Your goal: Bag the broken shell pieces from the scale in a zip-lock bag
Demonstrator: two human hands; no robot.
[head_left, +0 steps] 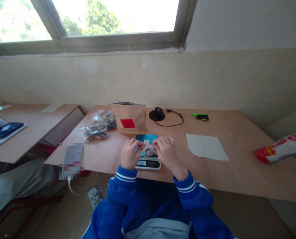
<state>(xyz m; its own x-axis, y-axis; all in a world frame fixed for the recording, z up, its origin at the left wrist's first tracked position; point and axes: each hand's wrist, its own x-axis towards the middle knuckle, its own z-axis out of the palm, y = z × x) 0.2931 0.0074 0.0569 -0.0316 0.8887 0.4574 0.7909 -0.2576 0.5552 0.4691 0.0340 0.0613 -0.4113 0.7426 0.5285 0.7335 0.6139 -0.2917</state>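
Observation:
Between my two hands is a small clear zip bag (148,151) with brownish pieces inside. My left hand (131,153) pinches its top edge at the left, and my right hand (168,155) pinches the same edge at the right. Under the bag lies a digital scale (153,167) with a lit display and a blue top plate (148,136). Behind it stands an open brown paper pouch (136,114) with a red label. Several filled clear plastic bags (95,130) are heaped to the pouch's left.
At the back are a black round-based device (157,114) with a cable (173,125) and a green-and-black screwdriver (201,116). White paper (206,147) lies right of the scale; a red-and-white package (279,149) is farther right. Another person's leg (21,179) shows at the left.

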